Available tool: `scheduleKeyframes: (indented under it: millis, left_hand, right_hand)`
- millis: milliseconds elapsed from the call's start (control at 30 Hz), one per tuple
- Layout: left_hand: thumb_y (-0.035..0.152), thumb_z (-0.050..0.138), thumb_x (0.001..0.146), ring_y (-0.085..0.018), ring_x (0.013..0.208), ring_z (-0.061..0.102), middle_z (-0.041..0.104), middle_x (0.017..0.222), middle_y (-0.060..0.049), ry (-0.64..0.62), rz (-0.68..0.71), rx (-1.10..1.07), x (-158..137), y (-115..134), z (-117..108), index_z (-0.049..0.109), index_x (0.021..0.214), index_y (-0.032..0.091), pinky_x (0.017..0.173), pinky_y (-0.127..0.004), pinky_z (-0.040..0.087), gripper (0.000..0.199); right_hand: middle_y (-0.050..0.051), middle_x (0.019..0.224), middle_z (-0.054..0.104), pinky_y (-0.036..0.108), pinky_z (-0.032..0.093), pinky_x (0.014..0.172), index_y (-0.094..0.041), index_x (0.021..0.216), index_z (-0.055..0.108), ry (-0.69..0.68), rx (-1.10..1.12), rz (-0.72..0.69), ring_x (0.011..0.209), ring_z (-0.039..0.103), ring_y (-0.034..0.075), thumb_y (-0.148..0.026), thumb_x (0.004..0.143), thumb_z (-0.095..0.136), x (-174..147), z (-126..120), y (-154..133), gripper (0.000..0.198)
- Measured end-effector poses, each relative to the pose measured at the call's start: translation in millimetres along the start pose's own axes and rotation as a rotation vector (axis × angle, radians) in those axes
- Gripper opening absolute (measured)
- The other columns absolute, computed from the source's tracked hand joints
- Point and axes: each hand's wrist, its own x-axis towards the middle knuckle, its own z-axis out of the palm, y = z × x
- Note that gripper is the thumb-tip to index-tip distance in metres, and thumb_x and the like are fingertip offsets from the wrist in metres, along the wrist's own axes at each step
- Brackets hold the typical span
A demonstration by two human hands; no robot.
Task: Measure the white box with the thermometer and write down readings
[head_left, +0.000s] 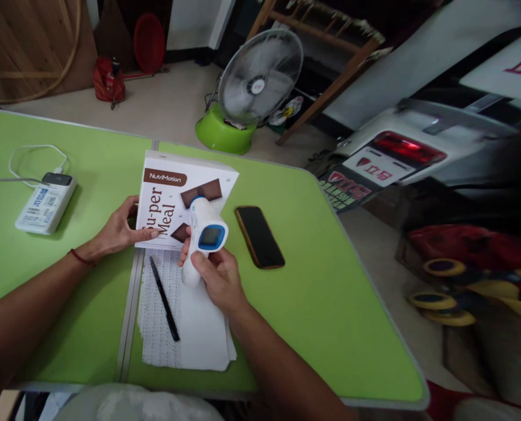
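My right hand (218, 275) is wrapped round the handle of a white infrared thermometer (204, 219) with a blue-rimmed screen. The thermometer is in front of a white box (164, 202) with brown print reading NutriMotion and Su-per Meal. At the box's lower left corner, my left hand (122, 228) grips its edge, thumb on the front and fingers partly hidden behind. Below the box lies a stack of paper (199, 336) with dense writing on its left part. A black pen (164, 299) rests on that paper.
On the green table (321, 327), a phone (259, 237) lies right of the box, and a white power bank (47, 202) with a cable sits at the left. Beyond the table are a fan (260, 85) on a green basin (225, 130) and a parked scooter (400, 146).
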Motion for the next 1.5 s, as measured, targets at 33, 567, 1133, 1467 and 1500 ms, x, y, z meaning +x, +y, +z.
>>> scheduleKeyframes:
  millis: [33, 567, 1133, 1467, 1500]
  left_hand:
    - [0.055, 0.092, 0.068, -0.037, 0.119, 0.065, 0.07, 0.125, -0.017, -0.003, 0.003, -0.019, 0.2, -0.6, 0.1, 0.058, 0.125, 0.016, 0.094, -0.05, 0.059, 0.077]
    - [0.055, 0.082, 0.081, -0.036, 0.131, 0.057, 0.058, 0.139, -0.016, 0.073, 0.164, 0.084, 2.0, -9.8, 5.2, 0.045, 0.138, 0.02, 0.106, -0.049, 0.054, 0.077]
    - [0.072, 0.086, 0.067, -0.046, 0.136, 0.051, 0.064, 0.13, -0.015, 0.092, 0.109, 0.297, 7.2, -22.2, 8.9, 0.06, 0.123, 0.018, 0.121, -0.058, 0.031, 0.082]
    - [0.078, 0.093, 0.047, -0.046, 0.143, 0.041, 0.057, 0.137, -0.014, 0.051, 0.109, 0.362, 6.1, -33.4, 9.9, 0.05, 0.136, 0.016, 0.127, -0.061, 0.013, 0.116]
    - [0.077, 0.093, 0.048, -0.046, 0.144, 0.039, 0.058, 0.136, -0.014, 0.055, 0.105, 0.351, 5.9, -33.6, 10.1, 0.05, 0.135, 0.016, 0.127, -0.061, 0.012, 0.114]
  right_hand:
    - [0.002, 0.076, 0.067, 0.037, 0.056, 0.069, -0.023, 0.086, 0.067, -0.003, -0.004, -0.003, 0.07, 0.061, 0.018, -0.065, 0.077, 0.077, 0.3, -0.4, -0.2, 0.044]
    - [0.014, 0.114, 0.077, 0.044, 0.057, 0.084, -0.019, 0.123, 0.071, -0.244, -1.251, -0.085, 0.1, 0.072, 0.031, -0.018, 0.078, 0.065, 12.0, -106.2, -15.3, 0.045]
    - [0.01, 0.09, 0.072, 0.036, 0.049, 0.069, -0.022, 0.092, 0.065, -0.168, -1.168, -0.373, 0.078, 0.064, 0.023, -0.031, 0.097, 0.056, -15.2, -42.9, -24.0, 0.014]
    - [0.001, 0.072, 0.068, 0.029, 0.036, 0.056, -0.025, 0.09, 0.061, -0.403, -0.949, -0.067, 0.063, 0.058, 0.017, -0.029, 0.087, 0.064, -31.4, 1.2, 12.7, 0.006]
    - [-0.001, 0.07, 0.066, 0.028, 0.036, 0.055, -0.025, 0.092, 0.062, -0.4, -0.899, -0.041, 0.06, 0.055, 0.015, -0.028, 0.085, 0.064, -29.4, -1.3, 11.1, 0.008]
